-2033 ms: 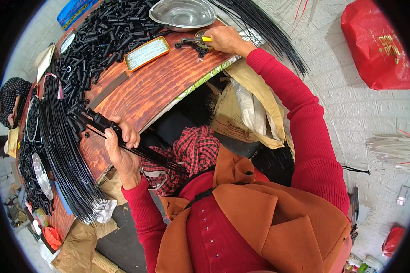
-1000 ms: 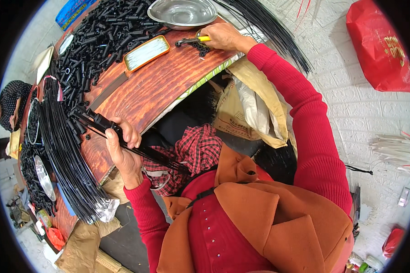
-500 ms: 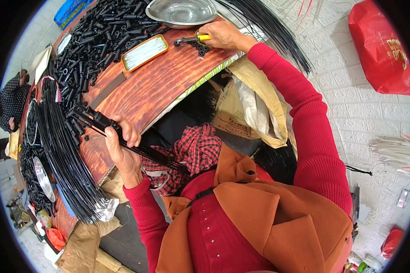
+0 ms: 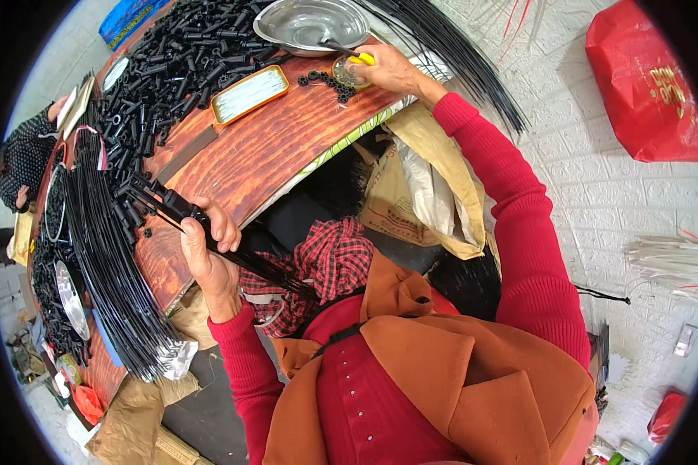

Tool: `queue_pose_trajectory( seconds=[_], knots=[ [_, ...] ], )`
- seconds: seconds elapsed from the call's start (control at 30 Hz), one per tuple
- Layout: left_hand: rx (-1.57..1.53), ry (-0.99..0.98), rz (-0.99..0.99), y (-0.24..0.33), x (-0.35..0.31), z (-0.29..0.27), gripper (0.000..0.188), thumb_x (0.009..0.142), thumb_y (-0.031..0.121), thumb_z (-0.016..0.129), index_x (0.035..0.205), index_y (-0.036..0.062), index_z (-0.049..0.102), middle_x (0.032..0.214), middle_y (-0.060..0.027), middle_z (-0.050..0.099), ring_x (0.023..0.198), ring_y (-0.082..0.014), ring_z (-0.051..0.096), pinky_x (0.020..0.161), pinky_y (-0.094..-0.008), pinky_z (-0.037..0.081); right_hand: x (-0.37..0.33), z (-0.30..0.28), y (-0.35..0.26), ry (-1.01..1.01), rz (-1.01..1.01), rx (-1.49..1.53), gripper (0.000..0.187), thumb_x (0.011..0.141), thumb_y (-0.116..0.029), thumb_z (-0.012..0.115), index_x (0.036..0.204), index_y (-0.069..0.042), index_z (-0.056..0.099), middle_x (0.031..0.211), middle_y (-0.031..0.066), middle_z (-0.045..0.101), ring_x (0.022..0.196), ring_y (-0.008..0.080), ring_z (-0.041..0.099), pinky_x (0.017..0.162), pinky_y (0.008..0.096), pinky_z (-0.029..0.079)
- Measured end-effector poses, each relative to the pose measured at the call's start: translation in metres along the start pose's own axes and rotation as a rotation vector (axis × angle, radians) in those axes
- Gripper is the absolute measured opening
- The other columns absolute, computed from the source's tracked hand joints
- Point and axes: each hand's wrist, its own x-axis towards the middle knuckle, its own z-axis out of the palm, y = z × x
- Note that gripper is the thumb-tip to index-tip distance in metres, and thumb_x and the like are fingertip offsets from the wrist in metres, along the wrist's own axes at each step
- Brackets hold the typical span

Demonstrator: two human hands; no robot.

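Note:
My left hand (image 4: 213,260) is closed round a bundle of thin black rods (image 4: 260,267), whose lower ends trail over the checked cloth on my lap. Black plastic fittings (image 4: 163,200) sit at the bundle's upper end, above the table edge. At the far side, my right hand (image 4: 392,74) grips a hand tool with a yellow-and-black handle (image 4: 361,58); its dark tip overlaps the near rim of a metal bowl (image 4: 310,23), and its exact kind is unclear. Partly under that hand lies a small round dish (image 4: 343,74). Small black rings (image 4: 341,94) are beside it on the wooden table.
A shallow orange-rimmed tray (image 4: 250,94) holds pale thin pieces. Black tubular parts (image 4: 186,58) are heaped behind it. Long black rods (image 4: 116,263) lie at the left. An opened paper sack (image 4: 411,186) stands below the table edge. Another person (image 4: 25,159) is at the far left.
My right hand has moved slightly right and swung the tool's head up from the small rings to the bowl. The round dish shows more now. My left hand keeps its hold.

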Motion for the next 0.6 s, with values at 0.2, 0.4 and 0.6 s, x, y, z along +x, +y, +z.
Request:
queue_pose_trajectory(
  seconds=[0.2,0.4,0.6],
  knots=[
    [-0.028,-0.03,-0.004,0.017,-0.028,-0.025,0.036,0.09,0.035,0.047,0.106,0.0032,0.044,0.064,0.0011,0.035,0.05,-0.0056,0.03,0.045,-0.0191,0.027,-0.04,0.038,-0.077,-0.143,0.089,0.615,0.023,0.083,-0.026,0.057,0.088,-0.003,0.055,0.067,-0.0023,0.049,0.054,0.0027,0.041,0.05,0.0163,0.034],
    [-0.083,-0.1,-0.011,0.037,-0.073,-0.039,0.036,0.09,0.035,0.048,0.108,0.0033,0.044,0.066,0.0009,0.036,0.051,-0.0054,0.032,0.046,-0.0191,0.027,-0.087,0.096,-0.162,-0.339,0.004,0.873,0.025,0.081,-0.026,0.061,0.085,-0.001,0.057,0.066,-0.0024,0.05,0.053,0.004,0.041,0.049,0.0173,0.034],
    [0.0,-0.167,0.051,0.064,-0.111,-0.05,0.05,0.091,0.041,0.041,0.116,-0.0021,0.04,0.067,-0.0008,0.037,0.053,-0.0065,0.034,0.048,-0.0196,0.03,-0.137,0.14,-0.263,-0.307,-0.097,0.697,0.02,0.08,-0.022,0.062,0.086,-0.002,0.06,0.064,-0.0011,0.053,0.054,0.004,0.045,0.049,0.0177,0.036]
  ],
)
